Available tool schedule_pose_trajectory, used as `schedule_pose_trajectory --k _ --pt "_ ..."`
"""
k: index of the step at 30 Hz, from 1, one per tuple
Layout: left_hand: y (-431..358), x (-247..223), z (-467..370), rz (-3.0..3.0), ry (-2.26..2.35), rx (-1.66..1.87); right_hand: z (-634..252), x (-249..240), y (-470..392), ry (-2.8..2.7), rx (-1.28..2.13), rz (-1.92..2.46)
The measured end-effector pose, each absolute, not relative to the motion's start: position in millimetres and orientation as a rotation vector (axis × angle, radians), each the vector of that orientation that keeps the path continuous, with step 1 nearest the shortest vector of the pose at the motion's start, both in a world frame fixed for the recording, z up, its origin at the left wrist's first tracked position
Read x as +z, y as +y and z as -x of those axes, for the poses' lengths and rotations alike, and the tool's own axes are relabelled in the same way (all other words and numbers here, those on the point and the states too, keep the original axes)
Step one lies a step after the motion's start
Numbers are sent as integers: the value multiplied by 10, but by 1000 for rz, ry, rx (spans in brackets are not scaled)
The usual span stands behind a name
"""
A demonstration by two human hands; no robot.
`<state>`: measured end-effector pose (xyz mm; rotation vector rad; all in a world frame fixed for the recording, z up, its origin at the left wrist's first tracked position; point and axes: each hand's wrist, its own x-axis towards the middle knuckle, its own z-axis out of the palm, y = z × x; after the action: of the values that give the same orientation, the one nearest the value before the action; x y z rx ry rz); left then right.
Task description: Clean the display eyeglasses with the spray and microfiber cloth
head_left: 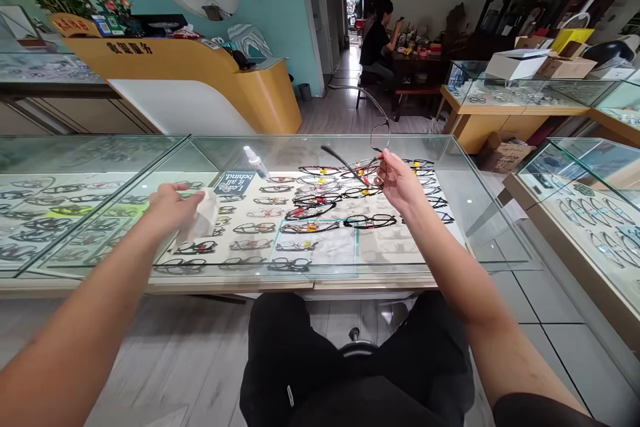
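Note:
My right hand (400, 180) is raised over the glass display counter, its fingers pinching a pair of eyeglasses (380, 135) at the middle of the frame. The thin rims stand upright, and both temples stretch away from the hand. A small red mark shows near the lower temple. My left hand (173, 210) is closed on a white cloth (206, 215) above the left part of the counter. Between the hands, a small white-capped spray bottle (257, 163) stands by a dark blue lettered cloth (235, 183).
Beneath the counter's glass top (400, 255) lie rows of eyeglass frames (370, 221), some with colored tags. A yellow reception desk (267, 97) stands beyond. Another person (377, 43) sits at a table at the back. More display cases (595, 213) and boxes (517, 63) are to the right.

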<state>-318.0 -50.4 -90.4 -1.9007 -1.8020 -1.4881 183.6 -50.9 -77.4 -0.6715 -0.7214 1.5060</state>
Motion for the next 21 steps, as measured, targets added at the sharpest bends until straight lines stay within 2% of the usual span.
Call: schedule_pose_trajectory --k 4,8,13,16,21 --pt "-465 -927 2655 1811 -1563 -1417 -1837 -792 -483 -607 1400 718" --pt "-717 -795 1437 2105 -1028 -1467 -1852 -790 -478 -520 1315 742" --pt "-943 -696 87 2201 -593 -1071 -1862 -765 -470 -466 1280 766" --pt "-788 -722 -243 2122 -517 -1006 -1865 -751 -461 -433 1251 774" --pt "-471 -769 -306 2096 -462 -1082 -1882 -742 -460 -383 1213 824"
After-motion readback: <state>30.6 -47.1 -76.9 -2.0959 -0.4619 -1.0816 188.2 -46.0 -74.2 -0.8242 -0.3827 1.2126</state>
